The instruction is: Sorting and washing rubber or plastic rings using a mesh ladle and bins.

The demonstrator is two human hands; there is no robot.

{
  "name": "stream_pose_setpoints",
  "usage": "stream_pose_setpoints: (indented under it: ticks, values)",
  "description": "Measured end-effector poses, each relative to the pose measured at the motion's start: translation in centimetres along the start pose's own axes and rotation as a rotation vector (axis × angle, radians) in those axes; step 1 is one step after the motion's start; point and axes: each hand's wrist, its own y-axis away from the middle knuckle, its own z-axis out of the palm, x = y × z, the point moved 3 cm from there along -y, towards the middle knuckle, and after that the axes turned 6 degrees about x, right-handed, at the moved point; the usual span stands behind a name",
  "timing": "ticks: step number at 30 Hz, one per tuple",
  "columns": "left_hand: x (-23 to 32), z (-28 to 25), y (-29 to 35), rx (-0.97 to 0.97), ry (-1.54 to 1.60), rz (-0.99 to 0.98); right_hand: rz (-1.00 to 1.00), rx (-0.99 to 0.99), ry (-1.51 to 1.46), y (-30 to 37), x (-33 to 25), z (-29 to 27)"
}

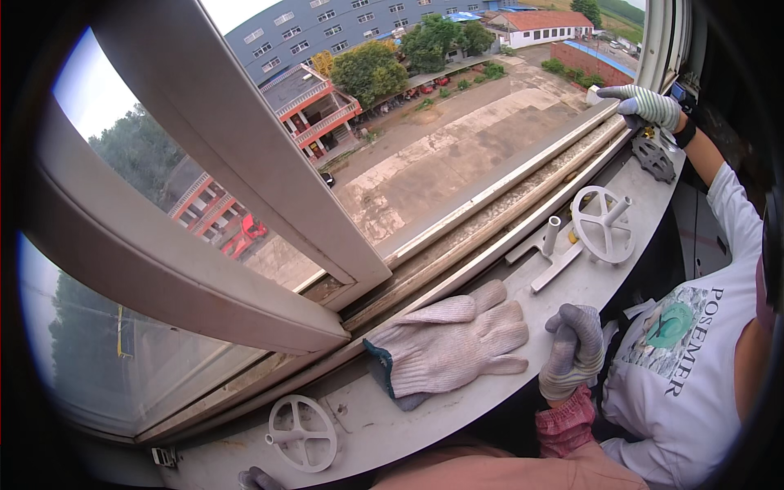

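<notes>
My right hand [576, 347], in a grey striped glove with a pinkish-red cuff, is closed just beyond the ledge's inner edge. Whatever its curled fingers hold, if anything, is hidden. Only a few gloved fingertips of my left hand [260, 479] enter at the lower edge, near a pale grey spoked handwheel [300, 435]. A loose off-white knitted glove [453, 339] with a teal-edged cuff lies on the ledge, left of my right hand. Farther along are a pale T-shaped bar with a peg [557, 266] and a second spoked handwheel [608, 220] with a projecting handle.
A window ledge [498, 396] curves past an open sliding window frame [245, 139]. Outside, a yard lies far below. On the right, a person in a white T-shirt [686, 343] reaches a gloved hand [649, 106] to the far sill, beside a dark toothed wheel [653, 159].
</notes>
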Motion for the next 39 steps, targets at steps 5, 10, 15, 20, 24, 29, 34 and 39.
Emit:
stream_pose_setpoints:
  ticks: [5,10,15,20,24,29,34,39]
  values:
    - [0.2,-0.1,-0.1,0.006,0.013,-0.005,-0.003,-0.002,-0.004,-0.2,-0.4,-0.1]
    - [0.4,0.0,-0.1,0.013,0.024,-0.019,-0.005,0.0,-0.012,-0.4,-0.6,0.0]
    - [0.9,0.0,-0.2,0.01,0.027,-0.029,-0.006,0.0,-0.01,-0.3,-0.4,-0.1]
    - [0.8,-0.2,-0.1,0.004,0.014,-0.044,-0.005,-0.004,-0.015,-0.3,-0.5,-0.1]
    - [0.7,-0.2,-0.1,0.029,0.036,-0.021,-0.015,-0.003,0.002,-0.5,-0.5,-0.2]
    - [0.2,-0.2,0.0,0.026,0.037,-0.067,-0.012,0.008,-0.018,-0.9,-0.7,0.1]
    - [1.2,-0.2,-0.5,0.068,0.049,-0.025,-0.008,-0.015,0.012,-0.5,-0.6,-0.2]
    - [-0.1,0.0,-0.4,-0.028,0.038,-0.091,-0.003,0.018,0.029,-1.6,-2.1,0.2]
